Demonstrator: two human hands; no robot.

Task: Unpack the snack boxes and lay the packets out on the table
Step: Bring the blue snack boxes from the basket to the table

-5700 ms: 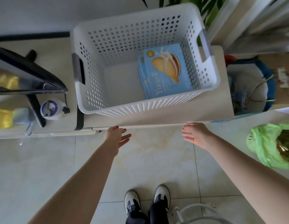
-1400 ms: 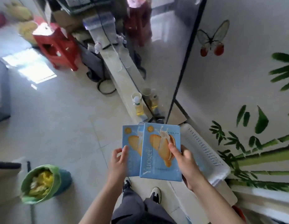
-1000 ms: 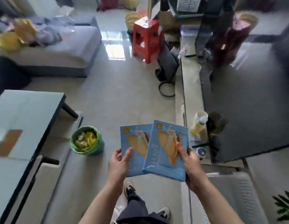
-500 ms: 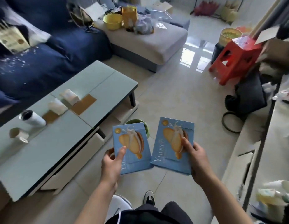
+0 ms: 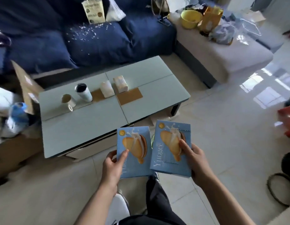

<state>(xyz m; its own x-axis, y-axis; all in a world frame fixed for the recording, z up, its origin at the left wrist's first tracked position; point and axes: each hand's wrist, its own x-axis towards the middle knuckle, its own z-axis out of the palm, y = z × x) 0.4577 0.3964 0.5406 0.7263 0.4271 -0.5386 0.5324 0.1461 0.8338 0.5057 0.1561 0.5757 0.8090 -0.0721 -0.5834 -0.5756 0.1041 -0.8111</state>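
holding: two sealed blue snack boxes, one per hand, above the floor
left hand (image 5: 112, 166): grasping the left box (image 5: 134, 151) at its lower left corner, thumb on the printed face, fingers behind
right hand (image 5: 193, 161): grasping the right box (image 5: 172, 147) along its right edge, thumb across the biscuit picture
boxes, attitude: faces up toward the camera, long axes running away from the body; the two are side by side, near corners almost touching
boxes, condition: both appear unopened; no packets out yet
table (image 5: 157, 88): pale low table, ahead and to the left of the hands, long axis running left to right across the view
key relation: left box already overlaps the table's near edge in view; left hand is nearer, right hand lies off the table's right end
on table: mug (image 5: 68, 101), tumbler (image 5: 84, 92), two wrapped white packs (image 5: 113, 86), far half
beyond: blue sofa (image 5: 92, 41), grey ottoman (image 5: 222, 51)
judged step: carrying the boxes to the table; near half looks the likely landing place
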